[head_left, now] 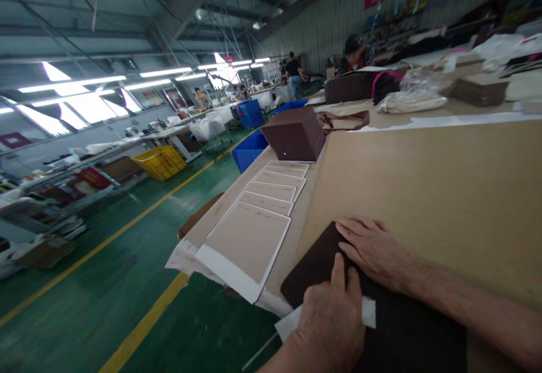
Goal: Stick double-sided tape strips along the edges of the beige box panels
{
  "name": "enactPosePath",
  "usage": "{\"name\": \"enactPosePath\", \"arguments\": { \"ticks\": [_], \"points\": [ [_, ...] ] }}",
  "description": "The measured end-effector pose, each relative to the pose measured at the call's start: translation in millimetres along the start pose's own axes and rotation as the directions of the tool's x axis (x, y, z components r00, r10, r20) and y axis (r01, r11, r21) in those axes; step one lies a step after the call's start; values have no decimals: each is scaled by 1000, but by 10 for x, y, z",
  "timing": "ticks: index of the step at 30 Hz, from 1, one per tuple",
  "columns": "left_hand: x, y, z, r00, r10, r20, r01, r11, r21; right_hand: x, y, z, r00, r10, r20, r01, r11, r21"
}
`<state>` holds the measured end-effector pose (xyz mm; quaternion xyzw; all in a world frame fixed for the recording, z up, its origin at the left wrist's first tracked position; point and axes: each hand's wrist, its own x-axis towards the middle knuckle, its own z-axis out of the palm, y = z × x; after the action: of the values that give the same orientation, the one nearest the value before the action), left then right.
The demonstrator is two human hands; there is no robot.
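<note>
A dark brown flat sheet (315, 268) lies on the brown worktable (423, 181) right in front of me. My right hand (375, 251) rests flat on the sheet's far corner, fingers stretched out and together. My left hand (332, 316) presses down on the sheet's near part, fingers extended, with a small white piece (369, 312) showing beside it. Neither hand grips anything.
A row of pale cards with white borders (249, 240) lies overlapped along the table's left edge. A stack of dark brown sheets (294, 134) stands further along. Blue bins (249, 148) and a yellow crate (160, 161) sit on the green floor. Other people work at distant tables.
</note>
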<state>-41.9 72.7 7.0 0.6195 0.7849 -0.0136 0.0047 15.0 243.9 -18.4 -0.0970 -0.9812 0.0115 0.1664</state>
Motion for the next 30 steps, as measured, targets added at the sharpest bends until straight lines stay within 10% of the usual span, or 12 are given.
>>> {"name": "enactPosePath", "arguments": {
  "ticks": [8,16,22,30],
  "points": [
    [-24,-15,99,997,32,-66,-28,998,60,474,453,-308,931,365,9,-363,924,118],
    [-21,-9,59,997,35,-68,-33,999,31,601,339,-222,927,271,260,-342,896,284],
    [-19,-15,50,998,30,-49,-29,1000,6,647,430,-151,888,425,174,-457,856,242],
    [-9,-9,38,998,13,-65,-11,999,34,574,298,-158,931,328,162,-362,891,275]
  ]
}}
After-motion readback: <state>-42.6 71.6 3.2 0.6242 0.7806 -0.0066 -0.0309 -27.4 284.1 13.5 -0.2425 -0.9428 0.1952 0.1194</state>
